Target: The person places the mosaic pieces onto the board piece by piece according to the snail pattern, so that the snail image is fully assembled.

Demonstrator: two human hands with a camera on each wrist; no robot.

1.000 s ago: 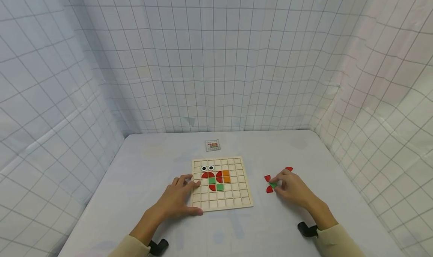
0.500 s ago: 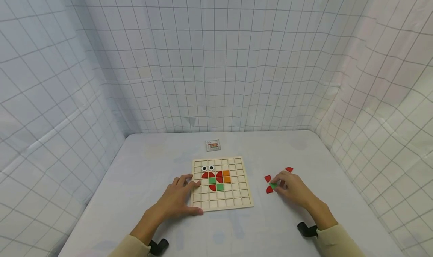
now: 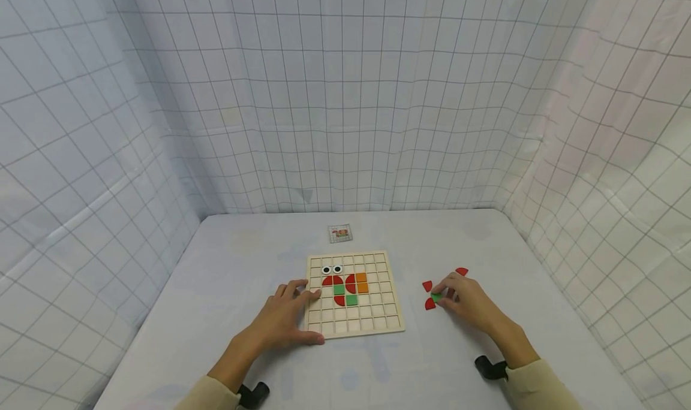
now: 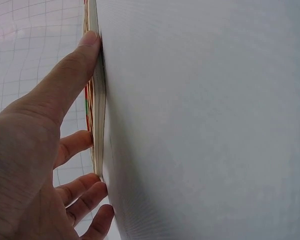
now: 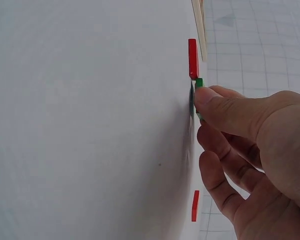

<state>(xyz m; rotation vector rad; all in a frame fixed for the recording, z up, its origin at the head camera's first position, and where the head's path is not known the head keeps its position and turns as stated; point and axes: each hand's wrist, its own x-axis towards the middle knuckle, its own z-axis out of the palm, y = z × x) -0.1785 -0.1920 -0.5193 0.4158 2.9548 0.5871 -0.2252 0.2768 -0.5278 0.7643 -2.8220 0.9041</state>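
A square wooden grid board point(image 3: 378, 322) lies on the white table, with two eye tiles, red quarter-circles, green squares and orange squares set in its cells. My left hand point(image 3: 283, 319) rests spread at its near-left corner, the thumb point(image 4: 72, 70) along the front edge and the other fingers at the left side. To the right of the board, my right hand point(image 3: 466, 301) pinches a green square tile point(image 3: 436, 298) between thumb and fingertips, close over the table. Right beside that tile lie two red quarter-circle tiles point(image 3: 429, 304); part of the green tile is hidden by the fingers.
Behind my right hand lies another red quarter-circle tile point(image 3: 461, 271). A small picture card point(image 3: 340, 233) sits beyond the board's far edge. Grid-patterned white curtains point(image 3: 345, 110) stand at the back and both sides of the table.
The green tile in my right fingers has tipped slightly from its slant of one second ago and sits a touch lower. My left hand and the board stay put.
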